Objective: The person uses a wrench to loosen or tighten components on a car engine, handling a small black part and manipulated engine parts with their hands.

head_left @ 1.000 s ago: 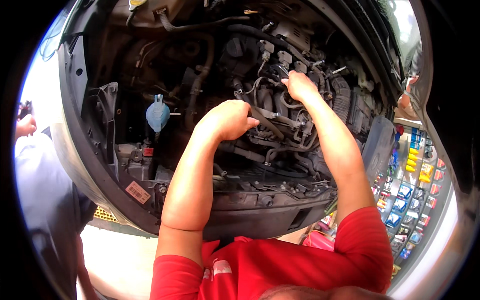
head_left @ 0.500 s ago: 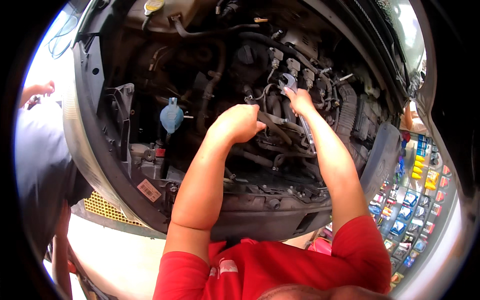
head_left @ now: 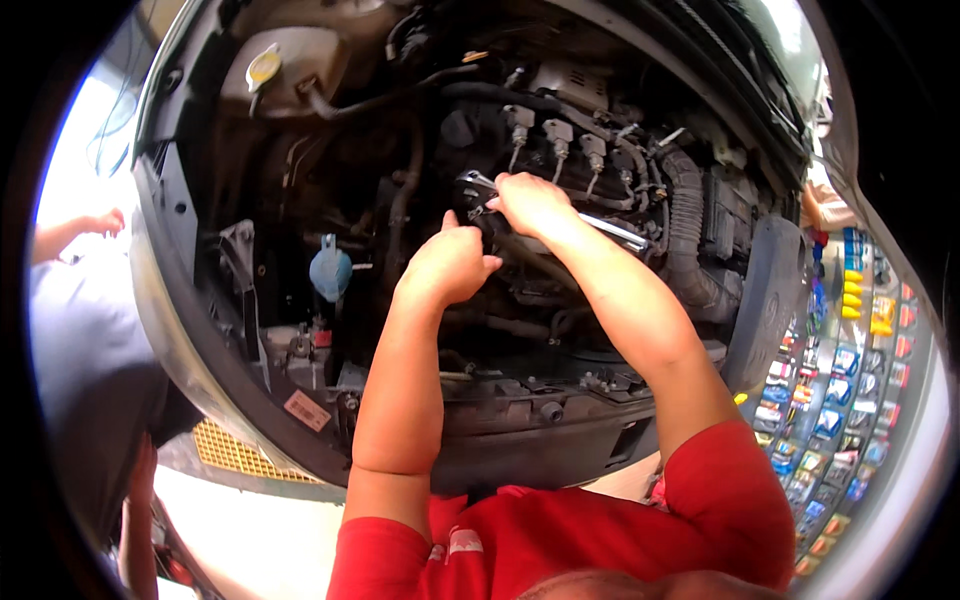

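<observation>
In the engine bay [head_left: 540, 410], my right hand [head_left: 534, 203] is closed round a long chrome wrench [head_left: 617, 231]. The wrench's head shows just left of my fingers, over the dark engine parts, and its shaft runs out to the right beneath my wrist. Lower and to the left is my left hand [head_left: 447, 264], near a dark hose. Its index finger points away from me and its thumb stands apart. I see nothing in it, though the undersides of its other fingers are hidden. Several ignition coils [head_left: 558, 135] sit in a row beyond my right hand.
A blue-capped reservoir [head_left: 330, 272] stands at left, and a yellow-capped tank [head_left: 300, 65] at far left. A ribbed intake hose [head_left: 684, 215] curves at right. Another person [head_left: 95, 330] stands left of the car. Packaged goods [head_left: 835, 400] cover the ground at right.
My right hand has moved left with the wrench, bringing its head close to my left hand. My left hand's index finger now reaches forward. The whole view has shifted slightly.
</observation>
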A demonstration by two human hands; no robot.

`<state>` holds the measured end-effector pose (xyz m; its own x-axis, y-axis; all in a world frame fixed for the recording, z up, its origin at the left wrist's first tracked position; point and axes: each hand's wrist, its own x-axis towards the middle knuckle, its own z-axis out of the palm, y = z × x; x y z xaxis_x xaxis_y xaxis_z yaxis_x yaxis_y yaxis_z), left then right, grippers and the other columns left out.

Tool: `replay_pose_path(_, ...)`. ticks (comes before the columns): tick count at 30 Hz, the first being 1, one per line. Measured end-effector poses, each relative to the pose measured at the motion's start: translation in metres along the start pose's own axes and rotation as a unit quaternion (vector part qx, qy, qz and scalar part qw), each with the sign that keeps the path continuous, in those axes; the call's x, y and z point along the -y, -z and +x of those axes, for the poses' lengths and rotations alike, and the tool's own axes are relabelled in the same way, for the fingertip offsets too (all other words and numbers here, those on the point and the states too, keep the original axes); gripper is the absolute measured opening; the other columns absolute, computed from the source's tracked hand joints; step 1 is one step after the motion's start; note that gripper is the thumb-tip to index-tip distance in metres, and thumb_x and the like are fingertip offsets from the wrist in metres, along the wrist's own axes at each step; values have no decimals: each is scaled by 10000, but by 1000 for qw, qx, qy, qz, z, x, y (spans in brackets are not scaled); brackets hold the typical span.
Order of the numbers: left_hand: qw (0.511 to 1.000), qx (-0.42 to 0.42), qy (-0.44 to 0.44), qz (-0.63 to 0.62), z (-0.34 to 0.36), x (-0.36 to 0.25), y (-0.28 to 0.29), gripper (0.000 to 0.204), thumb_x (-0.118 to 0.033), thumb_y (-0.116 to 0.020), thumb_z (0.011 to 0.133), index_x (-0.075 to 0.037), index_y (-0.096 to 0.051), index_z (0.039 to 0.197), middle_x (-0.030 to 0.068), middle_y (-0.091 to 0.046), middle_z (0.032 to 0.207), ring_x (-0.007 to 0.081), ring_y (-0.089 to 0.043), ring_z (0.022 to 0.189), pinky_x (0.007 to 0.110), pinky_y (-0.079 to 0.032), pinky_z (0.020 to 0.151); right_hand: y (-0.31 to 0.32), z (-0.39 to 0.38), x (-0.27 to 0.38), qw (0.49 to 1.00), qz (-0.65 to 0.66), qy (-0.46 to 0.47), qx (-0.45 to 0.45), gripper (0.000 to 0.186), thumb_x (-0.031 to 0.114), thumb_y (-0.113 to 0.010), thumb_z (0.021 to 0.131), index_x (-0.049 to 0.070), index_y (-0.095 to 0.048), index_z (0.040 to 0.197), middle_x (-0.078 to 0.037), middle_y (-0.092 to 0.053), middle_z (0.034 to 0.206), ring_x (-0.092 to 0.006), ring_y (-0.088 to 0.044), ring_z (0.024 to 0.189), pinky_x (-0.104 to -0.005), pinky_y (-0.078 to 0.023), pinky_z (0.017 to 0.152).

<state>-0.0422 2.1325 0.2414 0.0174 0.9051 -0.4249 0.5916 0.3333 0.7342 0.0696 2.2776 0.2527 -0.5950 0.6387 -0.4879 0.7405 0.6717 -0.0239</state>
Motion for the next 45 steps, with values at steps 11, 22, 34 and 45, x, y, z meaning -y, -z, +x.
replay_pose_path(11, 999, -2, -31, -41, 0, -9, 1, 574, -306, -728, 888, 112, -604, 1261, 315, -594, 1301, 379, -444, 1393, 413, -407, 1118, 24, -57, -139, 960, 192, -189, 70, 444, 371, -659, 967, -73, -653, 956, -202, -671, 729, -281, -670, 590, -420, -544, 587)
replay_pose_path(22, 999, 8, -29, -43, -4, -6, 2, 558, -307, -719, 880, 111, -624, 1238, 312, -587, 1320, 390, -484, 1357, 412, -406, 1123, 59, 27, -186, 964, 169, -201, -27, 455, 375, -644, 981, -73, -629, 900, -148, -605, 589, -249, -588, 426, -427, -493, 459)
replay_pose_path(34, 997, 2, -45, -68, -3, -10, 4, 517, -283, -715, 877, 92, -641, 1225, 286, -612, 1284, 403, -585, 1212, 420, -466, 1037, 52, 8, -198, 973, 4, -228, 32, 492, 417, -669, 958, -74, -706, 944, -225, -703, 771, -324, -711, 701, -434, -572, 686)
replay_pose_path(45, 996, 13, -38, -76, -2, -4, 5, 507, -287, -723, 877, 86, -651, 1212, 255, -645, 1240, 407, -613, 1160, 421, -483, 1006, 56, -12, -182, 978, 90, -189, 15, 433, 363, -627, 991, -66, -688, 982, -220, -701, 868, -326, -696, 740, -418, -553, 667)
